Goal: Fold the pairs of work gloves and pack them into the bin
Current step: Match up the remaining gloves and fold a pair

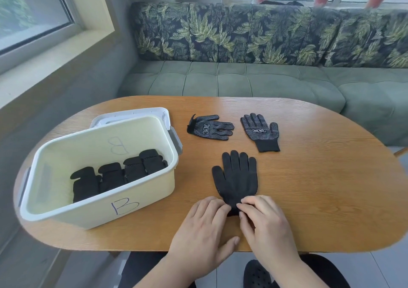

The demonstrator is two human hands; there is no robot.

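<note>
Left hand (205, 223) and right hand (262, 219) both pinch the cuff of a flat black glove (237, 177), right of the bin (99, 212) on the counter (320, 199). Bin holds folded gloves (114, 177) (four bundles). Farther back, right of the bin: two dotted gloves (210, 127), lying apart.

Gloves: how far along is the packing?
Done: about four folded bundles sit in the bin. In hand: the left hand and right hand pinch the cuff of the near glove, lying flat, unfolded. Left: that fold, plus the sideways dotted glove and the other dotted glove on the table behind it.
</note>
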